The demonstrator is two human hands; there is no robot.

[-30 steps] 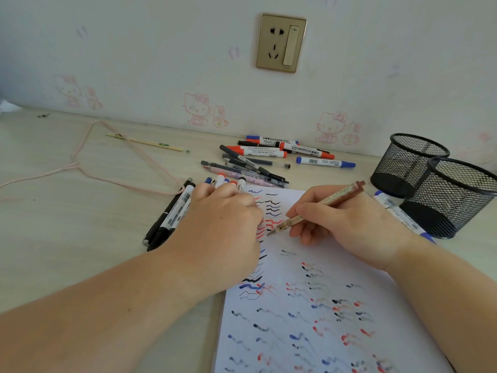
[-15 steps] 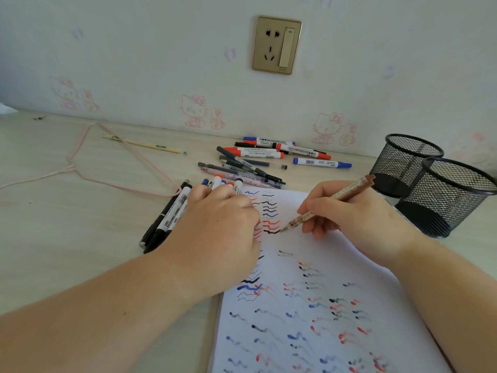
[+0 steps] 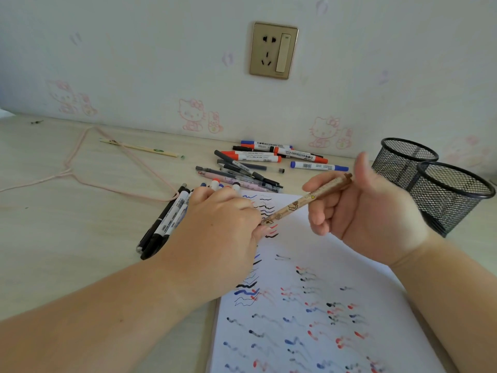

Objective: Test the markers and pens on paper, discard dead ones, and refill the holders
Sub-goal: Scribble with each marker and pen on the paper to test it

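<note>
The brown patterned pen [image 3: 304,201] is lying slantwise in the air above the top of the paper [image 3: 317,305], its tip down by the left hand's thumb side and its capped end up toward the two mesh holders [image 3: 430,189]. The right hand [image 3: 365,214] is holding it loosely, the pen running across the curled fingers [image 3: 320,208] with the thumb standing up clear of the barrel. The left hand [image 3: 220,230] is resting on the paper's upper left corner, its fingers curled round a bunch of markers [image 3: 166,224] whose black bodies are sticking out toward the left and whose coloured ends are showing above the knuckles; whether its fingertips are touching the pen's tip I cannot tell. The paper is carrying rows of black, blue and red squiggles. Behind it a loose pile of markers and pens [image 3: 258,165] is lying on the desk [image 3: 67,224], near the wall. The holders are standing side by side at the right, touching or nearly so. A pink cord [image 3: 88,181] is looping across the desk's left part, with a pale pencil [image 3: 139,149] lying across it, and a brass-coloured wall socket [image 3: 273,50] is sitting above the pile.
</note>
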